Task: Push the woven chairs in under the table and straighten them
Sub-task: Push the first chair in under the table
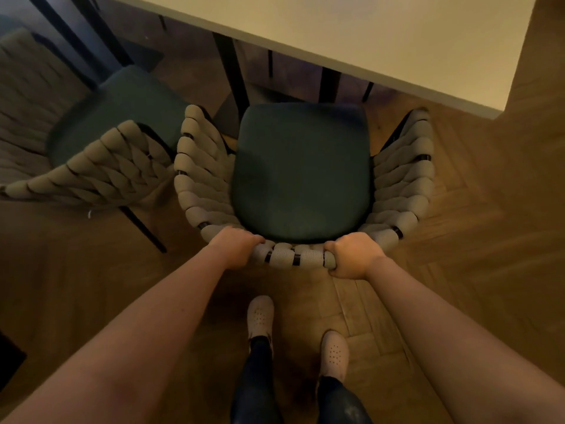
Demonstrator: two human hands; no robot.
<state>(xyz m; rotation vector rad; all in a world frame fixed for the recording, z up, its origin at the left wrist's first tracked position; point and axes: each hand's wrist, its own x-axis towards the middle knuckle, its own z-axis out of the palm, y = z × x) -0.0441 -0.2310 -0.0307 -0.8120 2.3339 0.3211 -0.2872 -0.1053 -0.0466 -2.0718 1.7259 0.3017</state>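
A woven chair (201, 169) with a beige rope back and a dark green seat cushion stands right in front of me, facing the pale table (382, 35). Its seat's front edge sits just at the table's near edge. My left hand (237, 246) grips the top rail of the chair's back on the left. My right hand (353, 255) grips the same rail on the right. A second woven chair (101, 166) stands to the left, turned at an angle, its seat partly under the table.
Black table legs (232, 75) stand behind the front chair's seat. The floor is wooden herringbone parquet (458, 255). My two feet in pale shoes (260, 316) are just behind the chair. More dark chair legs show under the table.
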